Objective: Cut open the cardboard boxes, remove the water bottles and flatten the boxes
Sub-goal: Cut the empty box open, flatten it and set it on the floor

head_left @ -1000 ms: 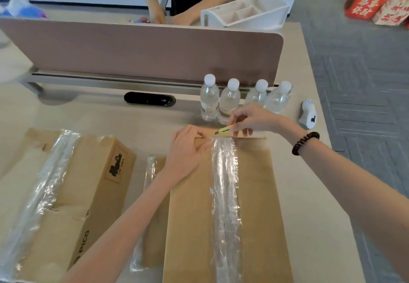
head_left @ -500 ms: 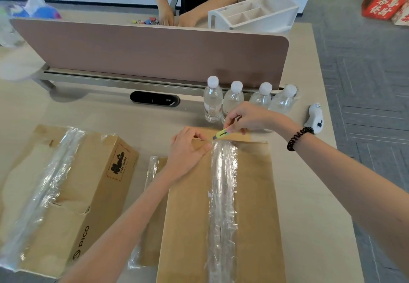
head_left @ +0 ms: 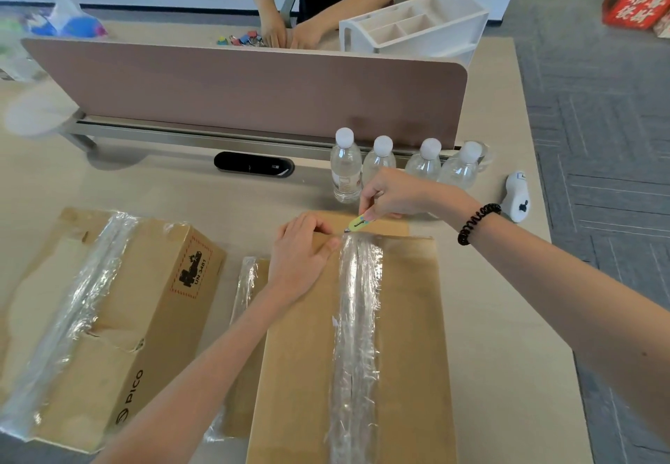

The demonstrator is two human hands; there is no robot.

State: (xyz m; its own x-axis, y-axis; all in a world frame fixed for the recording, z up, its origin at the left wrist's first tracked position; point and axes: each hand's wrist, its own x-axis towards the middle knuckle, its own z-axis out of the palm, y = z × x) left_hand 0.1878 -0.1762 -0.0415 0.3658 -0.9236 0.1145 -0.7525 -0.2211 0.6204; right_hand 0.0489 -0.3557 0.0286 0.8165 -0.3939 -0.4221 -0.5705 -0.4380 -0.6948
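Tape is what the coming cut turns on: the wrinkled clear tape strip (head_left: 357, 318) runs down the middle of the long brown cardboard box (head_left: 409, 336), its long axis going from the far edge straight back toward the person. The right hand (head_left: 402, 191) pinches a small yellow-green box cutter (head_left: 357, 223) between thumb and fingers, and the tip sits at the strip's far end, so the whole seam lies on the near side of the blade and a pull toward the body would likely follow it. The left hand (head_left: 301, 257) lies on the box top just left of the tape, thumb beside the strip and fingers bent over the far edge, holding the box steady; its fingertips are hidden. The blade itself is too small to make out, and the box's near end is cut off by the frame. Four clear plastic water bottles with white caps (head_left: 346, 170) stand just beyond the box, partly behind the right hand.
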